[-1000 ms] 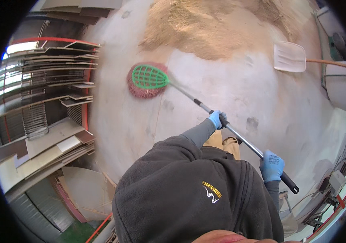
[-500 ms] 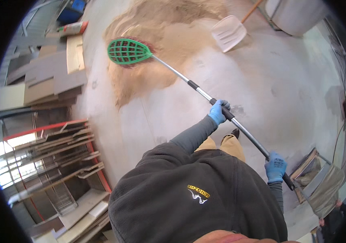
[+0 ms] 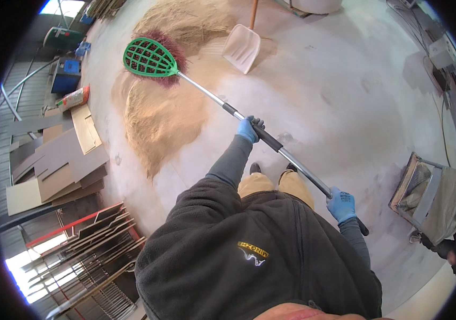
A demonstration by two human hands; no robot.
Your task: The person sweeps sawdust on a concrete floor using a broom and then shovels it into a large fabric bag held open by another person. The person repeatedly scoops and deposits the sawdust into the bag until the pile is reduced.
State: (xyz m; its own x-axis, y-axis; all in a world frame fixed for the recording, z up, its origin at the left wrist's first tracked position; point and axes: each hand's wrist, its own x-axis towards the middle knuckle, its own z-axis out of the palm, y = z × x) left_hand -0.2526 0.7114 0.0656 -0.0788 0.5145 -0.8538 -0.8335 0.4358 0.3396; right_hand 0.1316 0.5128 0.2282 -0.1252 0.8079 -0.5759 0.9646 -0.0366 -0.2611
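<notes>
Both my hands are wrapped round the long metal handle of a broom (image 3: 150, 57), which has a green slatted head and dark red bristles. My left hand (image 3: 249, 129), in a blue glove, grips it at the upper end of the black sleeve midway along. Lower down, close to the black end, my right hand (image 3: 341, 205) is closed on the handle, also gloved in blue. The broom's head lies over a spread of tan sawdust-like powder (image 3: 158, 120) on the grey floor. To the right of it, a white shovel (image 3: 242, 48) with a wooden handle rests on the powder's edge.
Stacked boards (image 3: 68, 165) lean at the left, above a red-edged rack (image 3: 84, 234) of panels. A framed cart with a grey cover (image 3: 441, 200) stands at the right, with another person's arm (image 3: 454, 250) beside it. Cables (image 3: 441, 122) run along the right side.
The broom head has moved left and farther away across the powder, its bristles now splayed to the right. Both hands have shifted left with the handle. My view has turned too.
</notes>
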